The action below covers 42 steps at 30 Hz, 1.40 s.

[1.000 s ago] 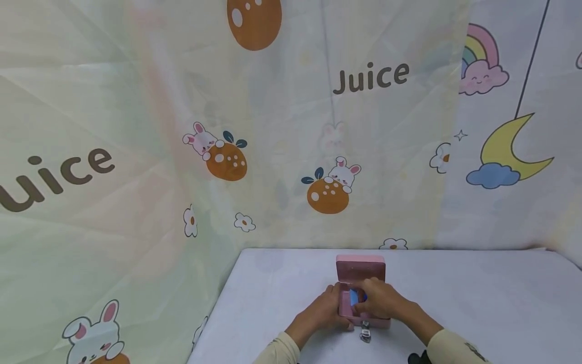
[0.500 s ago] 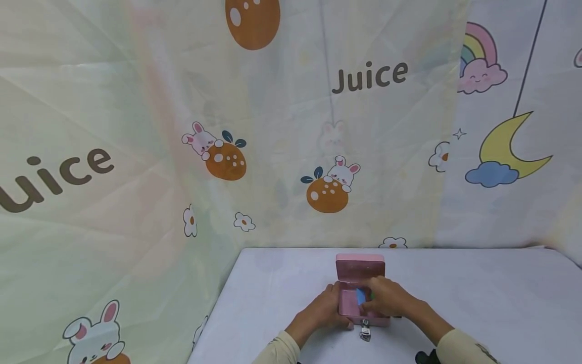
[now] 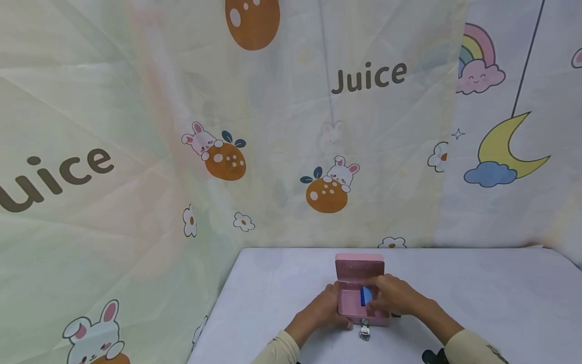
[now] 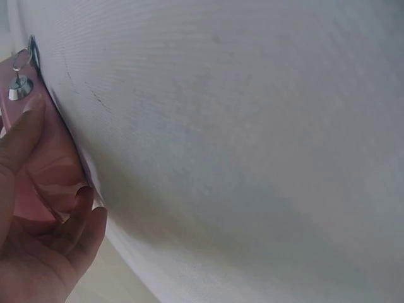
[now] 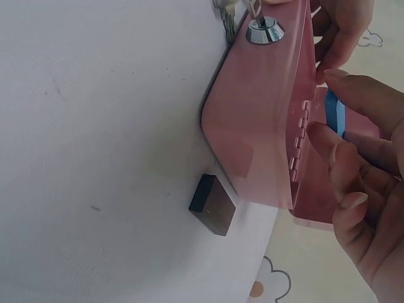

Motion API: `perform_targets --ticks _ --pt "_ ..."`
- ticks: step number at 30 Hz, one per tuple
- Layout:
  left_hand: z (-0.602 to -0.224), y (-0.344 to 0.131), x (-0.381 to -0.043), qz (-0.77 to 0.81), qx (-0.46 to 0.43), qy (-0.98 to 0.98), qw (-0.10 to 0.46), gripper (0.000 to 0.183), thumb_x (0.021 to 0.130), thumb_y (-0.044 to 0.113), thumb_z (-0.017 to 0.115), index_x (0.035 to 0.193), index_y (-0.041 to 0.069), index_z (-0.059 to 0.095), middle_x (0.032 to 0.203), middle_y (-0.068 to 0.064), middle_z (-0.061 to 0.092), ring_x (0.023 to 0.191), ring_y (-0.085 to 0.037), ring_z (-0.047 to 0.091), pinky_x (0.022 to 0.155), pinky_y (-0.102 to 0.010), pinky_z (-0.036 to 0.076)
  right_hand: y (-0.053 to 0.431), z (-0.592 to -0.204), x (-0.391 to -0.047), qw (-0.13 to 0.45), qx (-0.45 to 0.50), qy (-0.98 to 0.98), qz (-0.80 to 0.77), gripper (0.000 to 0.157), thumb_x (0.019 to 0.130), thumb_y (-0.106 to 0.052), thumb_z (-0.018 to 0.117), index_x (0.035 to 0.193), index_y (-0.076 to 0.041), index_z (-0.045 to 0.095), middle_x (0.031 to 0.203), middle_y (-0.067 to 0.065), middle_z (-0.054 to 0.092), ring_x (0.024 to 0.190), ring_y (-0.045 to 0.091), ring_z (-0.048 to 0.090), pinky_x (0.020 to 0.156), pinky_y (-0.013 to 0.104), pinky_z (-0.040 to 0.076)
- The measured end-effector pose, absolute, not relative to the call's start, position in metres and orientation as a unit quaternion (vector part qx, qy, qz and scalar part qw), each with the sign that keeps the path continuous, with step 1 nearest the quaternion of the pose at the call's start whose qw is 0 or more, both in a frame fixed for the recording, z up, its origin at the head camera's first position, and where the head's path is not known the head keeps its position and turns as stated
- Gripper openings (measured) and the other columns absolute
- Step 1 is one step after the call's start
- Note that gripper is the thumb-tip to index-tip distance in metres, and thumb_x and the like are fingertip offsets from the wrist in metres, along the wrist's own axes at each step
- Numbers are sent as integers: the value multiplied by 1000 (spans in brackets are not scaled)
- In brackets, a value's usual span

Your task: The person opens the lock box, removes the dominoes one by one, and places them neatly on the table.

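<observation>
A pink metal cash box (image 3: pixel 351 302) stands on the table with its lid (image 3: pixel 360 268) raised at the back. My left hand (image 3: pixel 324 306) grips the box's left side, with the thumb on the front and the fingertips low at the far corner in the left wrist view. Between the thumb and fingers of my right hand (image 3: pixel 394 295) is a small blue block (image 5: pixel 334 113), pinched over the box's open inside. A round lock (image 5: pixel 265 30) with a key in it sits on the front wall, and more keys (image 3: pixel 365 331) hang from it.
A dark rectangular block (image 5: pixel 213 205) lies on the white table (image 3: pixel 282 273) just right of the box. Behind the table hangs a printed curtain (image 3: pixel 291 126) with rabbits and oranges.
My right hand has shifted right across the box with the blue block, which has turned to show a darker blue side. The left hand stays on the box.
</observation>
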<state>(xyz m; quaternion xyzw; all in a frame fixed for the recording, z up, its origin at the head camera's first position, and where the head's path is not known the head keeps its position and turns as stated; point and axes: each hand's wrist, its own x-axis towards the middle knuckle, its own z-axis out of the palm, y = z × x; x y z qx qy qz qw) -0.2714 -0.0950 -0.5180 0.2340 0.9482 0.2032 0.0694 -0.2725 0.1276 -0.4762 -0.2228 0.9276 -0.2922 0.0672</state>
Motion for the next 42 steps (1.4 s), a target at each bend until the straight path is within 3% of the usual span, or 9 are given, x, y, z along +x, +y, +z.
perform_targets --ticks 24,42 --pt "-523 -95 -272 224 227 944 84 105 69 31 93 153 21 31 129 1 55 109 -6 52 104 -30 49 147 -466 -268 95 -188 940 -269 50 75 -20 88 120 -8 70 76 -8 57 78 15 51 65 29 42" --pt "-524 -94 -275 209 227 949 67 106 68 34 93 153 21 31 132 0 55 114 -9 54 105 -32 48 164 -465 -267 94 -200 932 -287 48 78 -19 85 120 -2 69 79 -8 62 77 14 52 62 25 44"
